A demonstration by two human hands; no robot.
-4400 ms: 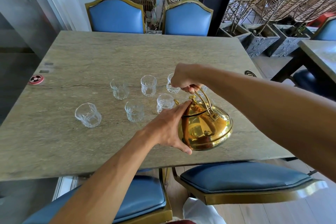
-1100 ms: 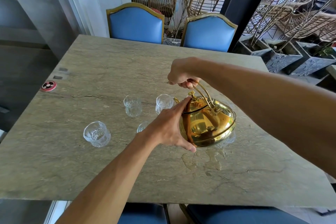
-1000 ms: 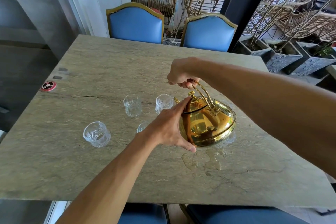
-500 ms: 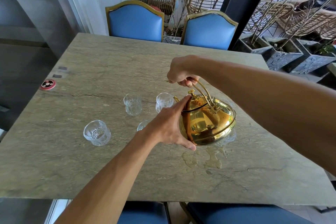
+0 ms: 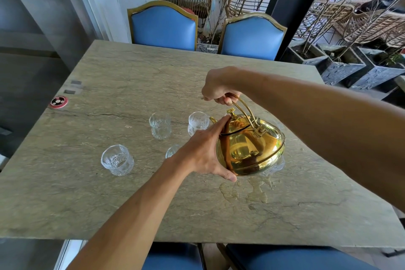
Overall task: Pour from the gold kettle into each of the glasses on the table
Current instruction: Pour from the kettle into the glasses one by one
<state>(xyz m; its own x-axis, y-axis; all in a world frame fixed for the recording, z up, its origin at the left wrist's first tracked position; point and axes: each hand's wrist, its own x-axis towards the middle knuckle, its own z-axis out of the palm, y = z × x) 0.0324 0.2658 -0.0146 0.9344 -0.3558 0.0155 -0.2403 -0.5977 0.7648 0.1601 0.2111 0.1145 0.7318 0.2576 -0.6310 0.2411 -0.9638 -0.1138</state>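
Tipping gold kettle (image 5: 249,147) above the worktop (image 5: 109,204), right hand (image 5: 219,87) curled round the handle (image 5: 243,105), left hand (image 5: 203,151) pressing straight fingers (image 5: 217,127) on the lid (image 5: 234,125). Risking spout overshooting the glass (image 5: 198,123), widening the puddle (image 5: 256,190).

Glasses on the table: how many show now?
5 clear cut glasses: one near-left, two mid-table, one behind left hand, one under gold metal kettle; more may be hidden.

Gold kettle (image 5: 252,149): polished metal, mirror-glossy, reflecting hands. Glasses (image 5: 117,160): clear, textured pressed glass. Table (image 5: 109,193): matt stone-like slab, veined, cracked, wet patch. Chairs (image 5: 163,26): smooth blue upholstery, gold-finished frames.
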